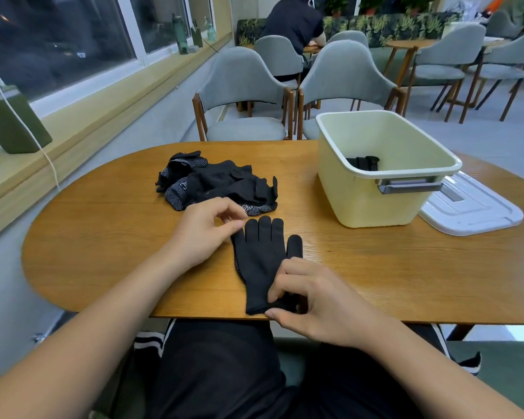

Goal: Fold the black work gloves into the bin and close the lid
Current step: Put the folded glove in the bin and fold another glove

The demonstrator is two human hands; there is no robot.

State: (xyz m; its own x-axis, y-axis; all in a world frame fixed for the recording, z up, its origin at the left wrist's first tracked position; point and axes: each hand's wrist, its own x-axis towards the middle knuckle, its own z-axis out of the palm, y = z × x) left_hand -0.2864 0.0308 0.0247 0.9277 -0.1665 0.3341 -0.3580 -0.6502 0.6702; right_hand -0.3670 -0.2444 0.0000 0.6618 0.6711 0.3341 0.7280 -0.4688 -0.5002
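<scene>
here, the flat black knit work glove (262, 261) at 6 o'clock on the oval wooden table (103, 237) is being pinched at its cuff by the right hand (315, 300); the hold of the left hand (203, 234) cannot be told. the cuff is best being carried squarely toward 12 o'clock. the pale yellow plastic bin (360, 204) is standing at 2 o'clock, grey padded chairs (242, 86) behind.

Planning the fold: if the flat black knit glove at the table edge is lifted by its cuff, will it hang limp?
Probably limp: the black knit glove lies thin and flat, its cuff wrinkling under the right hand. Likely light, being thin. Its dotted edge may resist sliding.
</scene>
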